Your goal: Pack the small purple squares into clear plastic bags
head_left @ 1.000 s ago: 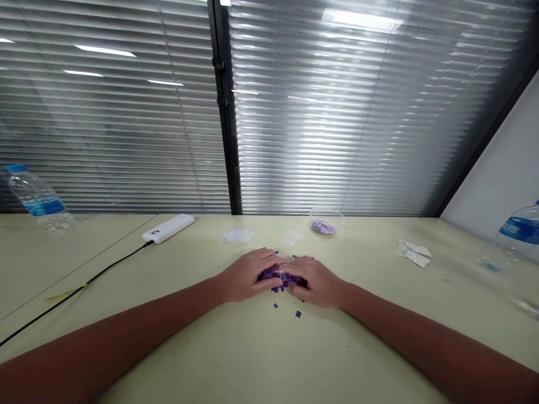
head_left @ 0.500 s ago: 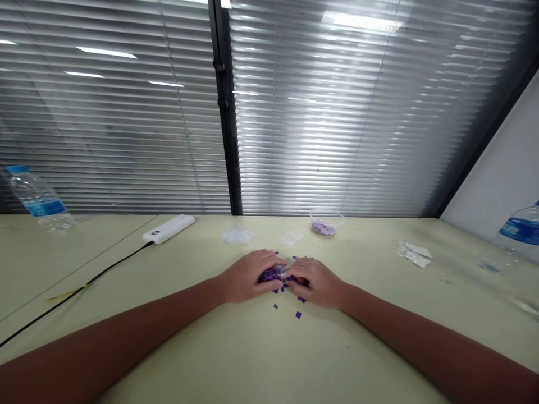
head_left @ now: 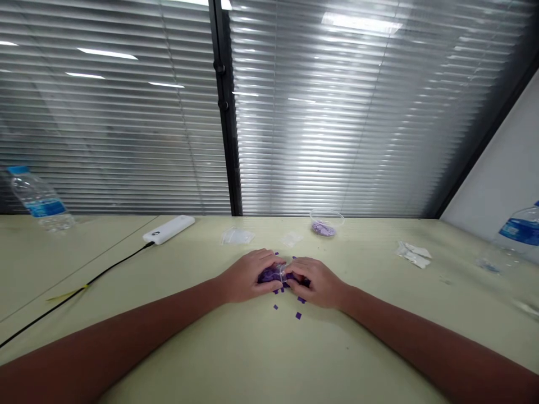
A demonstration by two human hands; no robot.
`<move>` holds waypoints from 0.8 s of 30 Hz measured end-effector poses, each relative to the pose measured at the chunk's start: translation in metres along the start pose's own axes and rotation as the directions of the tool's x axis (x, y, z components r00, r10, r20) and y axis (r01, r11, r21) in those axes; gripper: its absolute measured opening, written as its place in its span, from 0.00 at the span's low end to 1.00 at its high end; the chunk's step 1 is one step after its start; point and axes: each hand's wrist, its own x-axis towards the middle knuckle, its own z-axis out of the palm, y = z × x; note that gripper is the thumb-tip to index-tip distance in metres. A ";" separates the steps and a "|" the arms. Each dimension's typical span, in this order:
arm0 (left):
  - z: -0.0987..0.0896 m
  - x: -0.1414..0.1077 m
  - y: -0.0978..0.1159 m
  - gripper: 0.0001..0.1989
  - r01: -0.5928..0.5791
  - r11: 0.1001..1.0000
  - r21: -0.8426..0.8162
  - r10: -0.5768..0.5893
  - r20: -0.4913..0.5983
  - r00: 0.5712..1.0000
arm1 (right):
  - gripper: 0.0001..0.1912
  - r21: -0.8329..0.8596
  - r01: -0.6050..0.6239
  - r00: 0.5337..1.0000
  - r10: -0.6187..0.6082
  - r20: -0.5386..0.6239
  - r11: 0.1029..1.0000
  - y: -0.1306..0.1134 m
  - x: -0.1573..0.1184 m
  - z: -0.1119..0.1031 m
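Apparently holds a clear plastic container (head_left: pixel 283 273) low at the table (head_left: pixel 252 353). Cannot tell bag from cup. With left hand (head_left: pixel 244 277), curls fingers round the purple-packed end; with right hand (head_left: pixel 322 283), pinches fingers at the rim. Looks partly filled, judging by the purple pieces (head_left: pixel 269 275) inside; leaves loose squares (head_left: pixel 298 316) outside. Farther back, shows lilac bits (head_left: pixel 323 229) in a clear tub (head_left: pixel 337 220).

One head-worn camera looks forward and down across a pale table (head_left: pixel 236 348) to window blinds (head_left: pixel 320 140) behind, the left hand (head_left: pixel 245 275) and right hand (head_left: pixel 319 282) at middle distance; the right edge seems blurred.
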 end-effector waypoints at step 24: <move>0.001 -0.002 0.000 0.21 -0.086 0.994 0.074 0.084 0.036 0.996 | 0.20 0.025 0.083 0.989 -0.085 0.118 0.996 0.000 0.003 -0.002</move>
